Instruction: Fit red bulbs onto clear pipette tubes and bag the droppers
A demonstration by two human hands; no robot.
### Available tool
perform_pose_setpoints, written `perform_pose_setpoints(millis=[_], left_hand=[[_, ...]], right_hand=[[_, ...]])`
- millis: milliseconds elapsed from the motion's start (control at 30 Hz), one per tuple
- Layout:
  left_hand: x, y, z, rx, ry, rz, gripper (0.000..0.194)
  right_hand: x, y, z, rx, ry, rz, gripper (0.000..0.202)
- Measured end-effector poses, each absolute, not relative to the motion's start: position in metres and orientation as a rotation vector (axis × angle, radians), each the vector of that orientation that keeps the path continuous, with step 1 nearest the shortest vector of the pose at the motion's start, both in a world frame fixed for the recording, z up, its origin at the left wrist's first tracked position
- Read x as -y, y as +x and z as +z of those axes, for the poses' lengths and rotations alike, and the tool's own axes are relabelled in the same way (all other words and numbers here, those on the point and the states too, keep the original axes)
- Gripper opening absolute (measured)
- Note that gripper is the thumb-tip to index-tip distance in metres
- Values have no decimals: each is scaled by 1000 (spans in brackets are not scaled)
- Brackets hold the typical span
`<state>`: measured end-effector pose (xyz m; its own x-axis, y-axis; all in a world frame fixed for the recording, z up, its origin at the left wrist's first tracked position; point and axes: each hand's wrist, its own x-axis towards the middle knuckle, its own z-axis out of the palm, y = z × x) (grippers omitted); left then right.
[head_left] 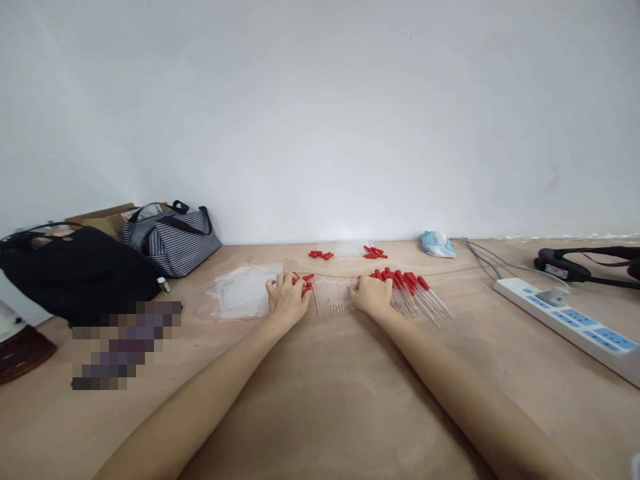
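My left hand [289, 298] is closed, its bent fingers down on a small pile of red rubber bulbs [307, 288]; a bulb shows at its fingertips. My right hand [373, 293] is closed at the right end of a row of clear thin glass droppers [333, 295]; what its fingers hold is hidden. Just right of that hand lies a heap of droppers with red bulbs fitted [413, 287], fanned out on the table. Left of my left hand is a stack of clear plastic bags [243, 293].
Farther back lie more red bulbs [320, 255] and a clear bag of thin tubes [350, 250]. A blue mask [437, 244], a power strip [565, 323] with cables and a black headset [565, 267] are on the right. A striped bag [180, 243] and black bag [80, 273] stand left.
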<state>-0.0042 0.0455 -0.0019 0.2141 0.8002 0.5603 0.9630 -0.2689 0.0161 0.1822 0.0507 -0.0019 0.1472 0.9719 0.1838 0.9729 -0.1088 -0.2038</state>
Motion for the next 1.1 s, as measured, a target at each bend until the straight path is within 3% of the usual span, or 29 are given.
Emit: perform_pose_setpoints(millis=[233, 467, 600, 800, 1100], left_hand=[[-57, 2, -3, 1724, -2118, -541, 16], [-32, 4, -3, 1522, -2296, -801, 9], [-4, 3, -11, 1452, -2571, -921, 8], [15, 3, -14, 1293, -2825, -832, 17], [15, 6, -14, 1171, -2819, -858, 19]], right_hand=[[-60, 174, -1, 1887, -2236, 46, 26], [-49, 176, 2, 1968, -2135, -19, 25], [-30, 192, -4, 2038, -1783, -113, 23], [13, 223, -24, 2167, -1099, 67, 17], [27, 220, -30, 2306, -1001, 144, 23]])
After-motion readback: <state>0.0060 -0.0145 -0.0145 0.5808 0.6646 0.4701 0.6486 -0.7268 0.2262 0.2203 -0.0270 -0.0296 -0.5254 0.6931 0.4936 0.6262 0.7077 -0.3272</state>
